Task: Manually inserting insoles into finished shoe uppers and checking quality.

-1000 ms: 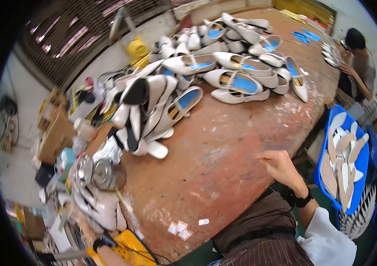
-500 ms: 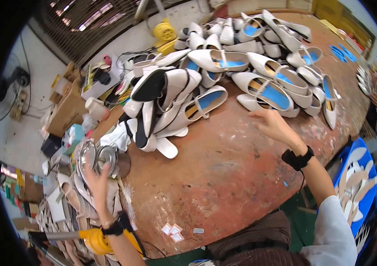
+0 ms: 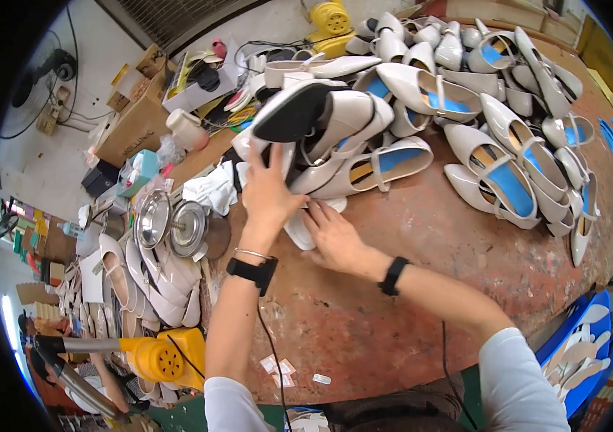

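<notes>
A heap of glossy off-white strapped shoes (image 3: 350, 176) lies across the table, many with blue insoles showing. My left hand (image 3: 267, 194) is at the near left side of this heap, fingers spread, against a shoe (image 3: 296, 111) turned so its black sole shows. Just right of it, my right hand (image 3: 335, 241) lies low over a white insole-shaped piece (image 3: 298, 232), with its fingers stretched out. The fingertips touch or cover this piece, which sticks out from under the shoes. Nothing is plainly held in either hand.
At the left stand a metal-lidded pot (image 3: 188, 229), a white cloth (image 3: 209, 193) and a yellow blower-like tool (image 3: 166, 356). More pale shoes (image 3: 159, 284) lie beyond the table's left edge. A blue bin (image 3: 584, 353) of insoles is at the right. Small labels (image 3: 278, 369) lie near the front edge.
My left hand has moved right from beside the pot to the shoe heap. My right hand has moved left from the right-hand shoes to the white insole-shaped piece. The view has shifted.
</notes>
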A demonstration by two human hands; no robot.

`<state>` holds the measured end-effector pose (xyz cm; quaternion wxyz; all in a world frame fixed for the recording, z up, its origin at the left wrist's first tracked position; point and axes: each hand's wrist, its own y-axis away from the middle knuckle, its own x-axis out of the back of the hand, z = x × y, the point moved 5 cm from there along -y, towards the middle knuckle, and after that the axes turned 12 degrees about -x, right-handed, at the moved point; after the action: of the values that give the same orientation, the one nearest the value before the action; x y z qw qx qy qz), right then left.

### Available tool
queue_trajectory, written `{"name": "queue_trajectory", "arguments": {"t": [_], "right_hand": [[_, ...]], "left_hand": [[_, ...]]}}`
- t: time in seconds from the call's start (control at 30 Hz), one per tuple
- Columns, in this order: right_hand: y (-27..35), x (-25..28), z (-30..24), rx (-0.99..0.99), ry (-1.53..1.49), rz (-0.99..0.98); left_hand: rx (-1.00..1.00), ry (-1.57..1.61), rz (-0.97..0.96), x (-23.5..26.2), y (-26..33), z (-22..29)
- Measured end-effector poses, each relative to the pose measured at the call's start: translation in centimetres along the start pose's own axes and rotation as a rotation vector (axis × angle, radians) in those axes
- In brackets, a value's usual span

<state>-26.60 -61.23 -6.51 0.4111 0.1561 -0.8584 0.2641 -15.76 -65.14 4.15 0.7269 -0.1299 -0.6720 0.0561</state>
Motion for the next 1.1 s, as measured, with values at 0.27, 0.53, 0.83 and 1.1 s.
{"name": "queue_trajectory", "arguments": {"t": [0.27, 0.53, 0.83, 1.1], "right_hand": [[-5.2, -13.3, 3.7, -0.369, -1.197, -0.054], [-7.5, -1.2, 0.6, -0.255, 0.149, -0.113], [16.9, 21.6, 11.3, -0.622, -0.554, -0.433], [29.9, 22.7, 18.3, -1.103, -0.18, -0.039]], "left_hand": [[-0.046, 0.009, 0.054, -2.1, -2.5, 5.2], [-0.222, 0.002, 0.171, 2.0, -3.6, 2.7], [-0.579, 0.193, 0.107, 4.5, 6.2, 6.1], [-0.38, 0.012, 0.069, 0.6, 20.8, 8.9]]}}
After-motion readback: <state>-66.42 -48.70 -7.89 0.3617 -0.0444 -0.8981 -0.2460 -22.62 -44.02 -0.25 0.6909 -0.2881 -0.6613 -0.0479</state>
